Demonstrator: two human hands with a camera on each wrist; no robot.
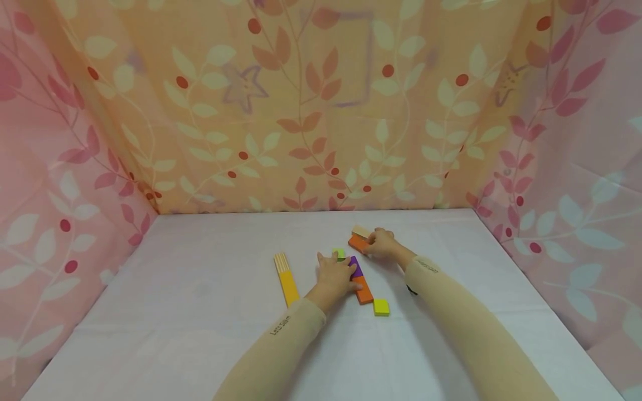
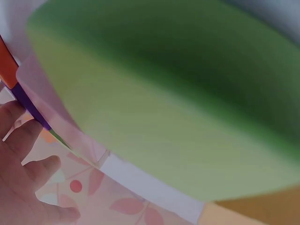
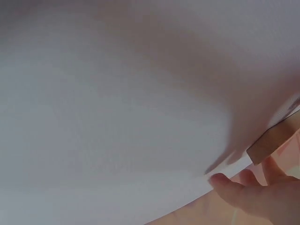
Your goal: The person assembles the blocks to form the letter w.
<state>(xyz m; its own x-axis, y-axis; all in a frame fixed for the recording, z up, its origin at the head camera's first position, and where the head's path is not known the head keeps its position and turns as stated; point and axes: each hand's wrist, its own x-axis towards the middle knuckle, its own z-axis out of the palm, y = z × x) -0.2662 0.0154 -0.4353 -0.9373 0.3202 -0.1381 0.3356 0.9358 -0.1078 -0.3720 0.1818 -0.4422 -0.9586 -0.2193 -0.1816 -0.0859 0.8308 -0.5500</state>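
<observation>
My left hand (image 1: 335, 278) lies with spread fingers beside a purple block (image 1: 356, 267) and an orange block (image 1: 364, 292), which form a row. The left wrist view shows its fingertips touching the purple block (image 2: 29, 107). A light green block (image 1: 339, 252) sits just beyond those fingers. Farther back, my right hand (image 1: 384, 245) pinches a pale wooden block (image 1: 360, 231) near its right end. A second orange block (image 1: 358, 243) shows just in front of the wooden one, partly hidden by the fingers.
A yellow-green square block (image 1: 381, 307) rests near the orange end of the row. Left of my left hand lies a long yellow piece (image 1: 288, 285) with pale strips (image 1: 282, 262) at its far end. Floral cloth walls (image 1: 301, 167) enclose the white table (image 1: 175, 289).
</observation>
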